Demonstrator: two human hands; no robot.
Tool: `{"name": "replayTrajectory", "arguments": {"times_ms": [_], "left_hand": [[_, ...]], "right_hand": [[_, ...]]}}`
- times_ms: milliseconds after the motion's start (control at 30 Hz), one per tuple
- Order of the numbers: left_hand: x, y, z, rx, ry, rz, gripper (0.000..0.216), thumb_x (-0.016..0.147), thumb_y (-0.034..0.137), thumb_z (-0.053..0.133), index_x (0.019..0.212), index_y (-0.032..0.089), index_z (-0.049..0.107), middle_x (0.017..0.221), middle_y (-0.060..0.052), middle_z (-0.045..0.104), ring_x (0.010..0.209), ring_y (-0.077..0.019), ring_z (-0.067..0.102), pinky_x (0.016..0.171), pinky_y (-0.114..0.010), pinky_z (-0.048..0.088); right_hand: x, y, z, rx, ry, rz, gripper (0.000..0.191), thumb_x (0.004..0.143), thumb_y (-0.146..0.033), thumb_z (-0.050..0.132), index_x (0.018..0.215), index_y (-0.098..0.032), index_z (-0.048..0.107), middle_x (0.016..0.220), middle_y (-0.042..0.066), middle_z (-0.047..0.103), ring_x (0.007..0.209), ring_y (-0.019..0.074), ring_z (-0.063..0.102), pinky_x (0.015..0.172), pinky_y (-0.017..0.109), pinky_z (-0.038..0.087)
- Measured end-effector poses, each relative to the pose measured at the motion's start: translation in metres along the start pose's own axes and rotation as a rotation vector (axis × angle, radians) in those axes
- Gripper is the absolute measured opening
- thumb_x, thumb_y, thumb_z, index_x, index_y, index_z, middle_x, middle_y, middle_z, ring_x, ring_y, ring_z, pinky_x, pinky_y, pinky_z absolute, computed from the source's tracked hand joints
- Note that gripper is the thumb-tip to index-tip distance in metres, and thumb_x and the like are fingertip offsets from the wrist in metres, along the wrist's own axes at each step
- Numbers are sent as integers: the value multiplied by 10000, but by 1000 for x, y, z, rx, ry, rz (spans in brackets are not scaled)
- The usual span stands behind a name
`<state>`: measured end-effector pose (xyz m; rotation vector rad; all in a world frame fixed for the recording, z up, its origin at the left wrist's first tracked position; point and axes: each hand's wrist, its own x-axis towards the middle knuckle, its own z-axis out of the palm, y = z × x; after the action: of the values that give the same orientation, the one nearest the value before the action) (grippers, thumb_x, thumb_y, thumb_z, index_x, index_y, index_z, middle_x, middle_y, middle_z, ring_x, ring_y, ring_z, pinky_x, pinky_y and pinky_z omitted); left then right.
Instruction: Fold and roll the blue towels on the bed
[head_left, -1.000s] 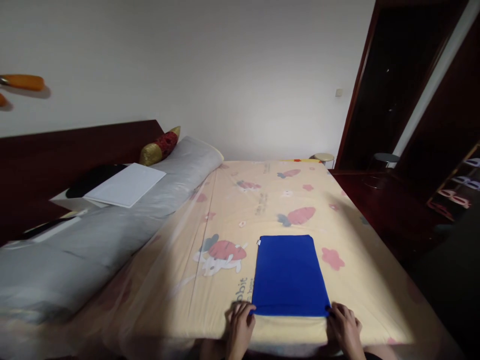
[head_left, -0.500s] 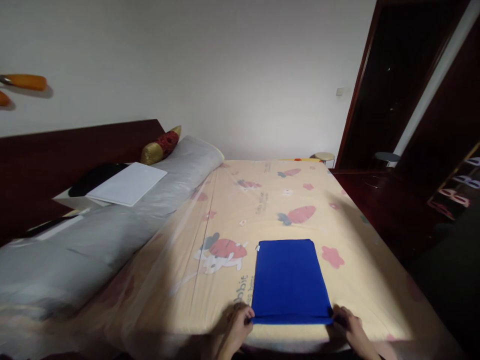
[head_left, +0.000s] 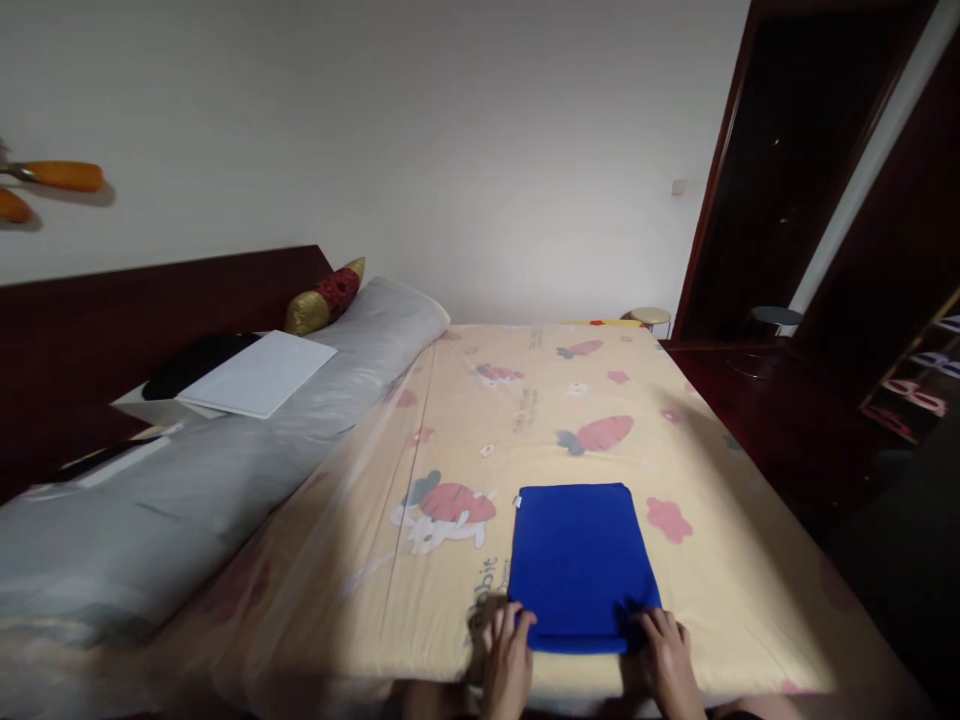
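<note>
A folded blue cloth (head_left: 581, 555) lies flat on the bed in front of me, with a small white tag at its far left corner. A narrow fold runs along its near edge. My left hand (head_left: 510, 645) is closed on the near left corner, fingertips bent over the top of the fabric. At the near right corner, my right hand (head_left: 665, 645) grips the cloth in the same way, its fingers curled over the edge. The thumbs are largely hidden.
The bed (head_left: 450, 420) has a cream sheet printed with rabbits and carrots. Along the headboard (head_left: 225, 275) runs a long grey wrapped bolster (head_left: 300, 430) with a white board (head_left: 259, 372) on it. A red and gold cushion (head_left: 326, 298) lies behind. Stools (head_left: 651, 315) stand beyond.
Both hands have shifted from outside the near corners onto the cloth, with fingers over its top. The near edge now looks rounder. The view has tipped slightly.
</note>
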<state>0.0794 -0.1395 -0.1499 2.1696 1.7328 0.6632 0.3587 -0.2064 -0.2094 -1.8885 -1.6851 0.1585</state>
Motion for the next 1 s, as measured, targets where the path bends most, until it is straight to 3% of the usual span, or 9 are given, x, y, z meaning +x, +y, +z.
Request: {"name": "replayTrajectory", "arguments": {"times_ms": [100, 200, 333, 500, 733, 833, 1000], "left_hand": [[-6, 27, 12, -35, -124, 130, 513, 609, -53, 393, 920, 281, 626, 1026, -1, 629, 1022, -185, 547, 927, -351, 406], [-9, 40, 18, -56, -179, 153, 460, 629, -41, 376, 884, 265, 605, 950, -4, 628, 968, -185, 558, 894, -344, 426], [-10, 35, 14, -60, -189, 171, 355, 798, 74, 374, 994, 271, 596, 1034, -20, 648, 1050, -193, 565, 952, -369, 434], [-9, 19, 13, -10, -203, 211, 265, 912, 276, 381, 1075, 293, 589, 1136, -20, 653, 1152, -197, 553, 1007, -385, 432], [-5, 8, 26, 109, -153, 264, 180, 888, 358, 470, 985, 295, 608, 1099, 2, 683, 1156, -214, 579, 993, -380, 468], [-2, 3, 35, 171, -51, 272, 232, 908, 416, 441, 984, 286, 616, 1056, -10, 699, 1101, -213, 611, 947, -359, 491], [1, -8, 45, 276, 130, 218, 230, 921, 368, 434, 959, 260, 633, 975, -26, 695, 962, -201, 638, 831, -330, 490]], "right_hand": [[2, -26, 10, 22, -70, -79, 471, 641, -67, 461, 1030, -284, 613, 1044, 21, 659, 997, 233, 565, 867, 396, 409], [4, -41, 10, 54, -138, -112, 324, 728, -129, 493, 987, -287, 608, 1006, 14, 649, 976, 229, 559, 856, 401, 410], [5, -38, -2, 84, -163, -124, 182, 861, -293, 497, 1007, -308, 604, 982, 7, 647, 937, 207, 572, 820, 375, 433], [5, -28, -13, 95, -131, -74, 212, 898, -449, 481, 988, -306, 610, 967, 12, 655, 943, 206, 581, 871, 388, 435], [12, -27, -10, 160, -187, -28, 267, 921, -447, 431, 917, -249, 610, 897, 39, 664, 868, 195, 598, 816, 342, 458], [17, -23, -6, 132, -175, -38, 276, 916, -456, 441, 864, -244, 610, 846, 33, 654, 823, 192, 603, 765, 323, 463], [18, 0, -5, 69, -63, -20, 321, 889, -523, 470, 823, -240, 606, 798, 31, 637, 761, 192, 595, 718, 319, 456]]}}
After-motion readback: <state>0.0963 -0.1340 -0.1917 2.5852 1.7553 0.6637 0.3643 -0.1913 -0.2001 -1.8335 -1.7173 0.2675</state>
